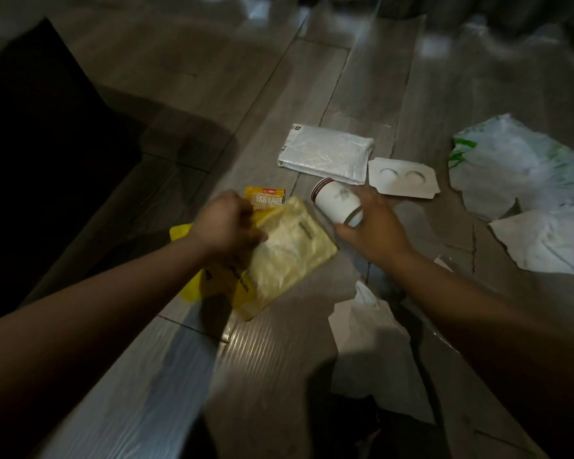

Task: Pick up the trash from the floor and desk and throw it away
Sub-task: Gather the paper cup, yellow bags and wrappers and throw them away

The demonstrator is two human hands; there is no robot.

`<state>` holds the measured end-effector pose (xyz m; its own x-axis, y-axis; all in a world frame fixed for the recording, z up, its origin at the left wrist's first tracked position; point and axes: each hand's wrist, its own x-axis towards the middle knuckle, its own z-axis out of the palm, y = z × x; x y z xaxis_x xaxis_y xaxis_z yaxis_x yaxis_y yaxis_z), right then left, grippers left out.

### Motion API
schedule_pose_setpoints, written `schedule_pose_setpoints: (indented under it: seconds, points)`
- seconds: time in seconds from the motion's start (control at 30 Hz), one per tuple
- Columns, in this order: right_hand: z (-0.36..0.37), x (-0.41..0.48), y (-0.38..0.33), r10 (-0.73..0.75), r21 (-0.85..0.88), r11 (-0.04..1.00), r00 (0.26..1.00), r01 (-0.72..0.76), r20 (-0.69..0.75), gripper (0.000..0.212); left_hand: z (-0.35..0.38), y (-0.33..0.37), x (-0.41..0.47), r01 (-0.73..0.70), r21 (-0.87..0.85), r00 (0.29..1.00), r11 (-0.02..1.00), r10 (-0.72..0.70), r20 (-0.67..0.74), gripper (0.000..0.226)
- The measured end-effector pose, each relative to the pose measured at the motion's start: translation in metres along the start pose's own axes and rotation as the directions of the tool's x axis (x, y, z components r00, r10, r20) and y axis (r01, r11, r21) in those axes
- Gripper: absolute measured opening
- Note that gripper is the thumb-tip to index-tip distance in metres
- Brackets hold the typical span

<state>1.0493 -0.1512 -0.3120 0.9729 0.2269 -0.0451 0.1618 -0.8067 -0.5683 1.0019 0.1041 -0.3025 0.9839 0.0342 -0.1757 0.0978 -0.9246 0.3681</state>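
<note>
My left hand (227,223) grips the upper edge of a yellow plastic bag (285,256) that lies on the wooden floor. A small yellow snack packet (265,197) sits just beyond that hand. My right hand (371,230) holds a white paper cup (337,203) on its side, dark rim pointing up-left. Past the cup lie a white padded mailer (325,153) and a white cardboard cup carrier (403,178) with two round holes.
A white and green plastic bag (517,164) and a white paper sheet (544,241) lie at the right. Torn white paper (368,346) lies under my right forearm. A dark piece of furniture (40,150) fills the left side.
</note>
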Motion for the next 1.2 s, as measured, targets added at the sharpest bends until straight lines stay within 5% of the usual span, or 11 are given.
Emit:
schedule_pose_setpoints:
  seconds: [0.17,0.37,0.7,0.83,1.0,1.2]
  points:
    - [0.000,-0.010,0.003,0.044,0.049,0.998,0.999,-0.045,0.030,0.067,0.017,0.011,0.021,0.188,0.048,0.981,0.981,-0.189,0.030,0.059]
    - [0.005,-0.040,-0.011,0.119,0.171,0.977,0.992,-0.125,0.047,0.061,0.029,0.028,0.019,0.422,-0.163,0.906,0.892,-0.422,0.035,0.086]
    - [0.013,-0.096,-0.042,0.000,0.198,0.979,0.979,-0.042,0.206,0.065,0.025,0.008,-0.033,0.598,-0.503,0.800,0.624,-0.505,0.325,0.059]
    - [0.015,-0.117,-0.048,-0.078,0.144,0.989,0.934,0.029,0.348,0.076,0.016,0.017,-0.059,0.622,-0.606,0.776,0.495,-0.489,0.397,0.095]
    - [-0.012,-0.133,-0.037,-0.169,0.111,0.984,0.937,0.142,0.306,0.082,0.017,0.046,-0.074,0.585,-0.608,0.806,0.536,-0.465,0.366,0.127]
    - [-0.046,-0.153,0.012,0.046,-0.213,0.977,0.962,0.013,0.270,0.119,0.027,0.059,-0.066,0.610,-0.483,0.792,0.628,-0.493,0.360,0.142]
